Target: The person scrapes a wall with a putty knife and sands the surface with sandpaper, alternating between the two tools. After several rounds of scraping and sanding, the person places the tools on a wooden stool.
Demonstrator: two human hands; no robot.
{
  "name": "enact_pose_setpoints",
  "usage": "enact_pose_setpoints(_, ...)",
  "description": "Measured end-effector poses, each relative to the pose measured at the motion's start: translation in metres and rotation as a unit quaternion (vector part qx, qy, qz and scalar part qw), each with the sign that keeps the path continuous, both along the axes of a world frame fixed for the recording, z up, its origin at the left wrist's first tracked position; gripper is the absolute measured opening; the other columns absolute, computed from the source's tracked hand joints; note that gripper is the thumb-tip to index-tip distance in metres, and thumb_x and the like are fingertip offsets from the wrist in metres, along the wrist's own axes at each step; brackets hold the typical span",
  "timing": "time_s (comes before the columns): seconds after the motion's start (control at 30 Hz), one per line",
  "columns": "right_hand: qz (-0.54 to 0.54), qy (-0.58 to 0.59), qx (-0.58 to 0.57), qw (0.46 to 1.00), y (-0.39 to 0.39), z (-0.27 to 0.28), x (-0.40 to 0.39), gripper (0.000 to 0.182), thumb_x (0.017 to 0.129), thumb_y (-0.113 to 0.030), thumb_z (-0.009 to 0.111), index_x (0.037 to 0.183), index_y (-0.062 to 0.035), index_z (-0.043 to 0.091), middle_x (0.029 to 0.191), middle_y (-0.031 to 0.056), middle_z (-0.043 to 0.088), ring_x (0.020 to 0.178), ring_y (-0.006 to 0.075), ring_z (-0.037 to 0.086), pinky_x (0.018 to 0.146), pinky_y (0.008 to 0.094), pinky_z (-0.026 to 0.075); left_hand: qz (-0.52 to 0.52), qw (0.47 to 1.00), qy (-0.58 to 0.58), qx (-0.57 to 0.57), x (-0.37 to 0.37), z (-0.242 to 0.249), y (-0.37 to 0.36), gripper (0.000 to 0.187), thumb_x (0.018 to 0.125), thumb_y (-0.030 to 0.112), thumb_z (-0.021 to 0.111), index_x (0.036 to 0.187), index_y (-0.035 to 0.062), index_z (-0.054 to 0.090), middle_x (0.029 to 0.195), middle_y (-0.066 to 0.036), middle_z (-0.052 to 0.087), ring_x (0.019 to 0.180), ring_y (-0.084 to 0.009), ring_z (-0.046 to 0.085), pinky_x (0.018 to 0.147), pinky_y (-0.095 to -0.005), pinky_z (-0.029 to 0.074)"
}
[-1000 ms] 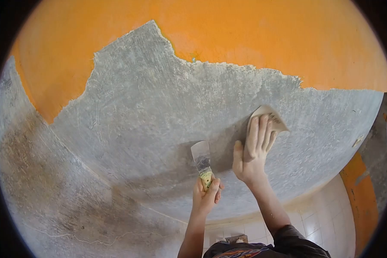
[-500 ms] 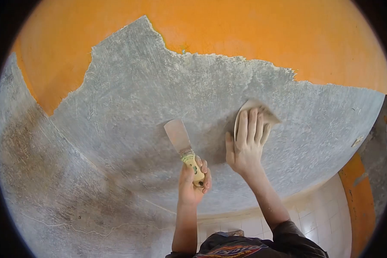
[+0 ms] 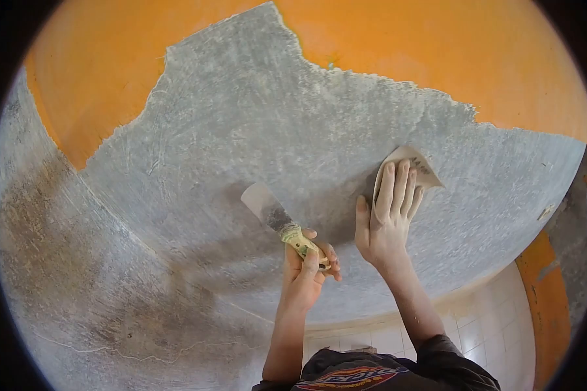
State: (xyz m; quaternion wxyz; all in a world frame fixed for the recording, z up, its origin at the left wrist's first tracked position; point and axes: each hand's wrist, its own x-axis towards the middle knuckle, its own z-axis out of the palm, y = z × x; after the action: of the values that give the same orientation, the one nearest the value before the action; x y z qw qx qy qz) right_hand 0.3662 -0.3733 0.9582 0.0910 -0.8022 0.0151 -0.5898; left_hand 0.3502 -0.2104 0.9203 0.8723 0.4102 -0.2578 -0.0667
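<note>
My left hand (image 3: 308,274) is wrapped around the yellowish, worn handle of a putty knife (image 3: 263,201). Its blade points up and to the left, with dark marks near the handle, in front of the grey wall. My right hand (image 3: 391,221) lies flat over a folded sheet of sandpaper (image 3: 407,159), holding it against the wall. Its fingers point upward and the thumb stands off to the side. Printed marks show on the sheet's upper part, and its right corner sticks out past the fingers.
Bare grey wall (image 3: 215,130) spreads around both hands, with ragged-edged orange paint (image 3: 404,39) above it. A second grey wall (image 3: 65,260) meets it at a corner on the left. White floor tiles (image 3: 482,332) show below, and an orange strip (image 3: 544,306) stands at the right.
The putty knife has tilted further left, and my left hand has turned with its fingers loosened. My right hand and the sandpaper have shifted slightly right. The view has moved a little.
</note>
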Motion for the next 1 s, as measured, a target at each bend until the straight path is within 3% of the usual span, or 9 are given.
enact_pose_setpoints(0.23,0.071,0.202,-0.029,0.976,0.06,-0.163,-0.01,0.062,0.076,-0.028,0.061,0.125,0.0057,0.046,0.121,0.0263,0.047,0.111,0.0436,0.044,0.093,0.0596,0.029,-0.082,0.992,-0.077,0.054,0.011,-0.008,0.021,0.027,0.098,0.013,0.047,0.123,0.0073,0.039,0.091,-0.008,0.054,0.076,-0.0163,0.055,0.062,-0.0306,0.048)
enact_pose_setpoints(0.33,0.092,0.191,0.011,0.977,0.059,-0.151,-0.012,0.063,0.075,-0.028,0.061,0.125,0.006,0.045,0.122,0.0269,0.046,0.112,0.0435,0.043,0.094,0.0604,0.028,-0.103,0.985,-0.107,0.086,0.013,-0.007,0.029,0.024,0.097,0.014,0.05,0.118,0.0042,0.044,0.089,-0.01,0.057,0.075,-0.0152,0.055,0.061,-0.0295,0.047)
enact_pose_setpoints(0.4,0.018,0.175,-0.023,0.984,0.046,-0.112,-0.003,0.064,0.079,-0.027,0.059,0.13,0.0064,0.042,0.128,0.0293,0.043,0.116,0.0439,0.042,0.097,0.0618,0.025,-0.105,0.986,-0.097,0.085,0.016,-0.009,0.031,0.023,0.096,0.015,0.052,0.116,0.0039,0.046,0.088,-0.011,0.058,0.073,-0.0143,0.055,0.06,-0.0286,0.046)
enact_pose_setpoints(0.53,0.025,-0.012,0.062,0.998,0.026,-0.01,0.014,0.063,0.089,-0.024,0.052,0.14,0.0067,0.032,0.145,0.0308,0.026,0.136,0.0448,0.022,0.108,0.0601,0.008,-0.066,0.992,-0.077,0.078,0.019,-0.014,0.03,0.019,0.093,0.018,0.056,0.105,0.0044,0.05,0.086,-0.012,0.059,0.066,-0.0118,0.053,0.055,-0.0252,0.043)
enact_pose_setpoints(0.63,-0.028,0.007,0.022,0.999,0.03,-0.009,0.021,0.064,0.091,-0.019,0.044,0.143,0.0093,0.02,0.15,0.0316,0.014,0.141,0.0454,0.007,0.111,0.0576,0.001,-0.045,0.996,-0.053,0.062,0.02,-0.014,0.023,0.017,0.093,0.018,0.058,0.1,0.0047,0.05,0.08,-0.009,0.058,0.06,-0.0103,0.05,0.051,-0.0234,0.04)
enact_pose_setpoints(0.7,-0.026,0.03,0.014,0.999,0.037,-0.038,0.021,0.067,0.088,-0.022,0.047,0.14,0.0134,0.022,0.146,0.0363,0.017,0.138,0.0506,0.01,0.11,0.0604,0.003,-0.038,0.997,-0.03,0.061,0.025,-0.019,0.021,0.017,0.093,0.018,0.058,0.099,0.0046,0.049,0.076,-0.008,0.056,0.058,-0.0102,0.049,0.05,-0.0231,0.039)
enact_pose_setpoints(0.77,-0.001,0.079,0.035,0.996,0.048,-0.086,0.018,0.064,0.082,-0.029,0.057,0.131,0.0089,0.04,0.135,0.033,0.035,0.125,0.0498,0.032,0.104,0.0656,0.011,-0.031,0.998,-0.005,0.06,0.026,-0.02,0.019,0.017,0.093,0.018,0.058,0.098,0.0045,0.049,0.072,-0.006,0.053,0.055,-0.01,0.048,0.049,-0.0229,0.038)
enact_pose_setpoints(0.83,0.029,0.138,0.042,0.989,0.052,-0.153,0.013,0.062,0.079,-0.028,0.06,0.126,0.0093,0.043,0.128,0.033,0.04,0.116,0.0503,0.037,0.1,0.0684,0.015,-0.029,0.998,-0.007,0.049,0.026,-0.017,0.017,0.018,0.093,0.019,0.058,0.098,0.0052,0.048,0.066,-0.003,0.048,0.052,-0.0091,0.044,0.048,-0.0228,0.036)
enact_pose_setpoints(1.0,-0.008,0.064,0.043,0.997,0.028,-0.069,0.011,0.064,0.084,-0.027,0.057,0.133,0.0086,0.037,0.137,0.0338,0.034,0.127,0.0513,0.03,0.104,0.065,0.015,-0.066,0.997,-0.033,0.039,0.031,-0.016,0.019,0.025,0.097,0.032,0.05,0.101,0.0078,0.048,0.071,-0.002,0.048,0.056,-0.0089,0.043,0.049,-0.0238,0.034)
